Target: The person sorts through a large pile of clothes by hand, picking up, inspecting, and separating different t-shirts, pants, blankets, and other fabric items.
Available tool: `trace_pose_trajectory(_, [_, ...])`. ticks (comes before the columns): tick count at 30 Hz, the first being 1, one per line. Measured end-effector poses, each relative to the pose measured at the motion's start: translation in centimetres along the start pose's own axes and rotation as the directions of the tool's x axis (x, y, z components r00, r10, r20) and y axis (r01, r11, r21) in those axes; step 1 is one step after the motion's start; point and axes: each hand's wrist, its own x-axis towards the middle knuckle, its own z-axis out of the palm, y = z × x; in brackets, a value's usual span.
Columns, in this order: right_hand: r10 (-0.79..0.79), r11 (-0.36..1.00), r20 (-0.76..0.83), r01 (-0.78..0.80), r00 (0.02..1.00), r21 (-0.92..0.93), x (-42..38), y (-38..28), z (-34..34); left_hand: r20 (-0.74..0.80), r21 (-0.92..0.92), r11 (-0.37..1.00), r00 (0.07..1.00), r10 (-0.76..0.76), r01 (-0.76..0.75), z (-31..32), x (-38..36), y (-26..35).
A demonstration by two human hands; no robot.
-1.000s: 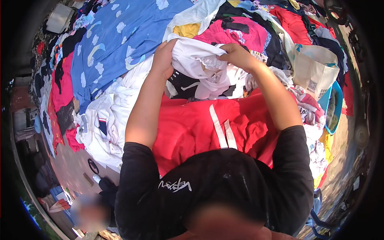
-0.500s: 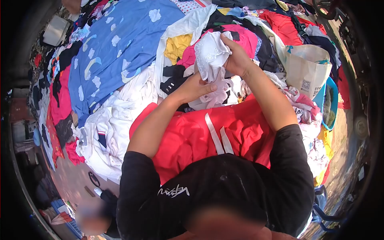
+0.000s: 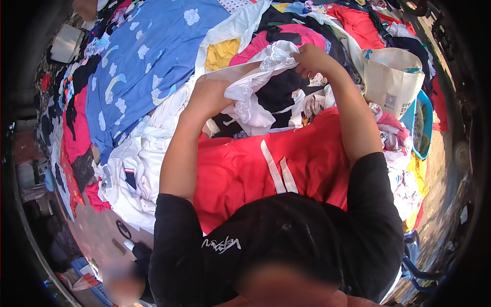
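Left hand (image 3: 207,97), right hand (image 3: 309,59) grip white garment (image 3: 255,82) (lace-trimmed)

Left hand (image 3: 207,97): moved out leftward, away from right hand (image 3: 312,59).
White lace garment (image 3: 255,82): bunched before, now stretched between them.

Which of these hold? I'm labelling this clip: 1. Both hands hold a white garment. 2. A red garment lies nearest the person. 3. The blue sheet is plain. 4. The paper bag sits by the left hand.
1. True: left hand and right hand grip the white garment.
2. True: the red garment.
3. False: the blue sheet has clouds and moons.
4. False: the paper bag is beyond the right hand.
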Motion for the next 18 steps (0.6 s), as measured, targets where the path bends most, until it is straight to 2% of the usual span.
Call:
trace_pose_trajectory(1, [-0.024, 1.0, -0.064, 0.025, 0.998, 0.012, 0.4, 0.2, 0.3, -0.001, -0.309, 0.951, 1.0, 0.003, -0.003, -0.9, -0.2, -0.1])
trace_pose_trajectory(2, [-0.05, 0.998, -0.129, 0.052, 0.99, 0.019, 0.9, 0.1, 0.6, -0.005, -0.588, 0.808, 1.0, 0.002, -0.004, -1.6, -0.5, -0.3])
trace_pose_trajectory(3, [-0.075, 0.997, -0.19, 0.08, 0.979, 0.021, 1.2, -0.2, 0.9, -0.007, -0.811, 0.585, 1.0, -0.004, -0.003, -2.0, -0.8, -0.4])
trace_pose_trajectory(4, [-0.15, 0.959, -0.271, 0.206, 0.951, 0.193, 1.5, -0.5, 1.0, -0.249, -0.846, 0.501, 0.966, -0.073, -0.18, -2.0, -1.1, -0.6])
trace_pose_trajectory(5, [-0.251, 0.871, -0.305, 0.352, 0.919, 0.344, 1.1, -1.4, 1.0, -0.252, -0.933, 0.304, 0.951, -0.178, -0.191, -2.1, -1.1, -0.7])
trace_pose_trajectory(7, [-0.411, 0.562, -0.418, 0.586, 0.81, 0.583, -0.2, -3.2, 1.1, -0.195, -0.96, -0.116, 0.906, -0.375, -0.254, -2.6, -0.6, -1.1])
trace_pose_trajectory(8, [-0.415, 0.461, -0.394, 0.563, 0.82, 0.686, -0.4, -3.8, 1.4, -0.1, -0.988, -0.069, 0.91, -0.402, -0.139, -1.5, -0.1, -3.0])
trace_pose_trajectory(11, [-0.418, 0.616, -0.439, 0.603, 0.796, 0.507, -0.5, -4.5, 3.6, -0.052, -0.962, -0.231, 0.926, -0.373, -0.147, -0.7, 0.2, -3.4])
trace_pose_trajectory(12, [-0.41, 0.686, -0.407, 0.57, 0.816, 0.453, 0.5, -3.9, 4.1, -0.079, -0.956, -0.243, 0.944, -0.32, -0.162, -0.6, 0.0, -3.9])
trace_pose_trajectory(15, [-0.44, 0.791, -0.142, 0.457, 0.887, 0.406, 0.8, -3.2, 4.5, -0.145, -0.908, -0.373, 0.978, -0.148, -0.191, -0.9, -0.5, -4.6])
trace_pose_trajectory(16, [-0.428, 0.802, -0.092, 0.424, 0.899, 0.42, 0.5, -3.4, 4.9, -0.156, -0.939, -0.29, 0.981, -0.113, -0.183, -1.1, -0.8, -4.6])
trace_pose_trajectory(18, [-0.527, 0.81, 0.041, 0.487, 0.849, 0.327, -0.3, -3.7, 6.2, -0.227, -0.929, -0.287, 0.972, -0.062, -0.235, -1.5, -0.8, -3.8])
